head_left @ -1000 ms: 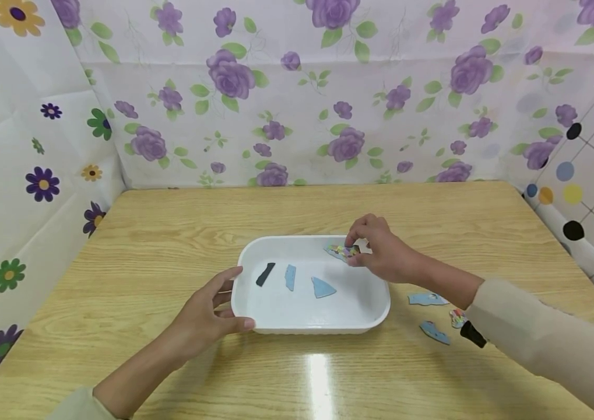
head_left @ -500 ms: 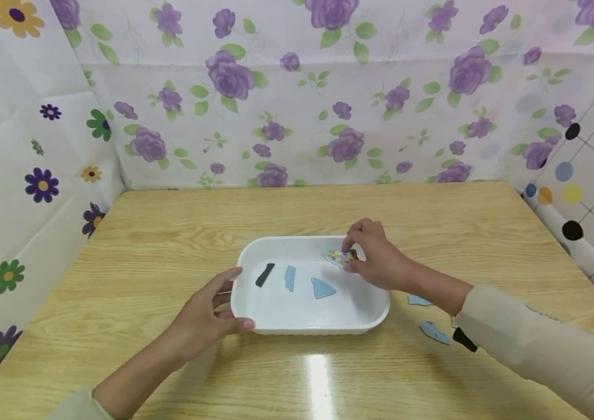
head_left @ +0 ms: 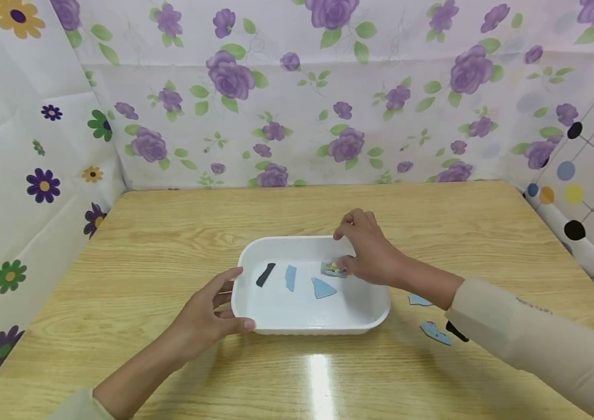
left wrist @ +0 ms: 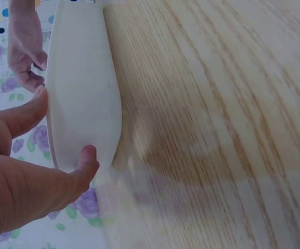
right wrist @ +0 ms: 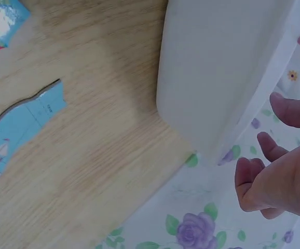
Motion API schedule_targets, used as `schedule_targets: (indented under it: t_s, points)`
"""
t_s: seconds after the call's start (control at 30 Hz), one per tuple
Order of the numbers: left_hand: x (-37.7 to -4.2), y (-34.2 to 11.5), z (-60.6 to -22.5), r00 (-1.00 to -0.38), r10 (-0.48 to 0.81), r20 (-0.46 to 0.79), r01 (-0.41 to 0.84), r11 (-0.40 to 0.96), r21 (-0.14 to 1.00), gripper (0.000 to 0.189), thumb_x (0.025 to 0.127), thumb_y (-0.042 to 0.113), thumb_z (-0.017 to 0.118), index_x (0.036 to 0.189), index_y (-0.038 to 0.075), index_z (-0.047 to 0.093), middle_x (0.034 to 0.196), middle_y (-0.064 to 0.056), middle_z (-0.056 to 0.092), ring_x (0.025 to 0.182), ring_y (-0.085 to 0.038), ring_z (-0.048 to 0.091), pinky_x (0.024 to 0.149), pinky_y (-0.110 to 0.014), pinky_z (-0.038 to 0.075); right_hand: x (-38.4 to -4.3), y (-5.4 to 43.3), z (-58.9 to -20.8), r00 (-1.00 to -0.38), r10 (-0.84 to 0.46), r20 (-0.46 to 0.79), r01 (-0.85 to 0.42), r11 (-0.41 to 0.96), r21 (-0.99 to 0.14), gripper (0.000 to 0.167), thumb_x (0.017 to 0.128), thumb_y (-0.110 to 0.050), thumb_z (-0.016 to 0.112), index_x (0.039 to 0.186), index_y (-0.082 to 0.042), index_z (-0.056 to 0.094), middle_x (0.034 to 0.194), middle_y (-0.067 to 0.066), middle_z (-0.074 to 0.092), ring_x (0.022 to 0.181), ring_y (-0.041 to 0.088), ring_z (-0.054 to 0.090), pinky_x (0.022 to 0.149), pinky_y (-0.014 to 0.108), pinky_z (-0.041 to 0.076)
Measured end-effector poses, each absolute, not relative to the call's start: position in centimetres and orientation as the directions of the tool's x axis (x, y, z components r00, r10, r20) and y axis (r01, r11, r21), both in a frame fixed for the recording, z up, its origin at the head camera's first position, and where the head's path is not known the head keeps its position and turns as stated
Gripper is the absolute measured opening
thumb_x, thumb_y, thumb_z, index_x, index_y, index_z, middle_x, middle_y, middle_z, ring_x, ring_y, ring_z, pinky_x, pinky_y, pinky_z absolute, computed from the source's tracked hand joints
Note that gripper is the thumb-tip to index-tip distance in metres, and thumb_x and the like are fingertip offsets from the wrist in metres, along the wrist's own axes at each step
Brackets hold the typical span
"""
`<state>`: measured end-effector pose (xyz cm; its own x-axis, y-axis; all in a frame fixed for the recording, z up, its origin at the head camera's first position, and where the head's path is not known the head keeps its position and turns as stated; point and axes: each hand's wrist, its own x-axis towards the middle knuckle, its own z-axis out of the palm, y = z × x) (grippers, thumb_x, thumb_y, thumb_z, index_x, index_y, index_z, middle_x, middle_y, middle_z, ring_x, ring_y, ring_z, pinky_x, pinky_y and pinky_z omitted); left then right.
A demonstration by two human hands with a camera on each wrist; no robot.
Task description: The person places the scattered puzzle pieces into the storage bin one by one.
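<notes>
My left hand (head_left: 199,315) holds the left end of a white tray (head_left: 297,318), thumb at its front corner and index finger at the rim. In the left wrist view its fingertips lie against the tray wall. My right hand (head_left: 375,251) is over the tray's right back part, thumb and fingers apart with nothing between them in the right wrist view. Right at its thumb lies a multicoloured puzzle piece (head_left: 330,269) with a light blue edge, partly covered. A black strip-like piece (head_left: 265,275), a narrow blue piece (head_left: 290,278) and a triangular blue piece (head_left: 323,287) lie in the tray.
On the wooden table (head_left: 171,227), right of the tray, lie a blue puzzle piece (head_left: 435,333), a black piece (head_left: 456,332) and another blue piece (head_left: 419,300), the last two partly hidden by the right arm. Flowered sheets (head_left: 297,116) stand behind and to the left.
The right hand has let go of the multicoloured puzzle piece, which now lies slightly lower and flatter in the tray. Its fingers have spread and moved slightly left. The left hand and tray stay put.
</notes>
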<state>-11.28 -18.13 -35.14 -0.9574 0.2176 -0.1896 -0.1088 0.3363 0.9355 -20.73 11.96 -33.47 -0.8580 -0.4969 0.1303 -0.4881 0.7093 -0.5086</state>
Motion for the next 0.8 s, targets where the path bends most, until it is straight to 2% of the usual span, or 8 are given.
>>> schedule_targets:
  t_s: [0.27, 0.4, 0.5, 0.7, 0.8]
  points:
    - [-11.2, -18.1, -35.1, -0.956, 0.222, -0.194, -0.111, 0.336, 0.935, 0.095, 0.074, 0.010, 0.083, 0.150, 0.010, 0.027, 0.140, -0.019, 0.042, 0.124, -0.037, 0.050, 0.091, -0.032, 0.054, -20.3, 13.5, -33.5, -0.865, -0.491, 0.107, -0.470, 0.713, -0.521, 0.038, 0.084, -0.008, 0.075, 0.118, 0.001, 0.059, 0.128, 0.016, 0.039, 0.112, 0.031, 0.032, 0.091, 0.046, 0.040]
    - [-11.2, -18.1, -35.0, -0.956, 0.224, -0.189, -0.106, 0.337, 0.935, 0.095, 0.074, 0.010, 0.083, 0.151, 0.010, 0.026, 0.140, -0.019, 0.042, 0.123, -0.037, 0.051, 0.091, -0.032, 0.055, -20.6, 14.6, -33.0, -0.858, -0.493, 0.145, -0.487, 0.689, -0.537, 0.039, 0.084, -0.008, 0.075, 0.118, 0.000, 0.058, 0.128, 0.017, 0.037, 0.113, 0.032, 0.029, 0.091, 0.049, 0.038]
    - [-11.2, -18.1, -35.0, -0.956, 0.225, -0.191, -0.108, 0.337, 0.935, 0.096, 0.074, 0.011, 0.083, 0.151, 0.010, 0.026, 0.141, -0.019, 0.042, 0.125, -0.037, 0.049, 0.091, -0.032, 0.054, -20.7, 15.5, -32.8, -0.863, -0.489, 0.127, -0.473, 0.693, -0.545, 0.039, 0.084, -0.009, 0.075, 0.118, -0.002, 0.058, 0.129, 0.017, 0.036, 0.115, 0.033, 0.028, 0.092, 0.052, 0.038]
    - [-11.2, -18.2, -35.1, -0.954, 0.232, -0.188, -0.102, 0.341, 0.935, 0.096, 0.074, 0.011, 0.083, 0.151, 0.010, 0.025, 0.141, -0.019, 0.041, 0.125, -0.037, 0.049, 0.091, -0.032, 0.055, -20.5, 17.3, -32.2, -0.877, -0.474, 0.083, -0.438, 0.715, -0.544, 0.039, 0.084, -0.009, 0.075, 0.120, -0.006, 0.060, 0.124, 0.016, 0.040, 0.109, 0.032, 0.029, 0.087, 0.049, 0.039]
    - [-11.2, -18.2, -35.2, -0.953, 0.238, -0.187, -0.098, 0.340, 0.935, 0.097, 0.075, 0.011, 0.083, 0.151, 0.009, 0.024, 0.141, -0.019, 0.040, 0.125, -0.037, 0.049, 0.091, -0.032, 0.054, -20.4, 18.1, -31.8, -0.873, -0.482, 0.081, -0.444, 0.713, -0.542, 0.039, 0.083, -0.008, 0.076, 0.119, -0.007, 0.061, 0.122, 0.017, 0.041, 0.110, 0.033, 0.029, 0.087, 0.052, 0.040]
